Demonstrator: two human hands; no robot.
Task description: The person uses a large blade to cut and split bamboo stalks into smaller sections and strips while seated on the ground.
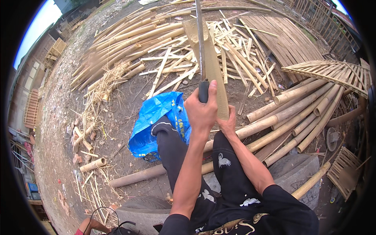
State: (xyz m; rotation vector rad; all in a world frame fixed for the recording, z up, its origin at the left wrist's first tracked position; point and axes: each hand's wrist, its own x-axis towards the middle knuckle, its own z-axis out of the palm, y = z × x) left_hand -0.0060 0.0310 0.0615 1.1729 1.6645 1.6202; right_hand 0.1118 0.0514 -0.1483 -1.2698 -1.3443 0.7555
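Observation:
My left hand (201, 109) is wrapped round the black handle (203, 92) of a long machete, thumb laid up along it. Its narrow dark blade (200, 47) points away from me, over the face of a split bamboo piece (216, 76). Whether blade and bamboo touch, I cannot tell. Low on its right edge, near my knees, the bamboo is gripped by my right hand (228, 120), whose fingers are partly hidden behind it. The far end of the piece shows a pale, hollowed inner side.
A blue plastic sheet (150, 117) lies around my left leg. Split bamboo strips (246, 58) are heaped ahead, beside long poles (133, 37). More thick poles (290, 111) lie at right under a slatted bamboo panel (333, 72). Another person's arm (92, 226) shows at lower left.

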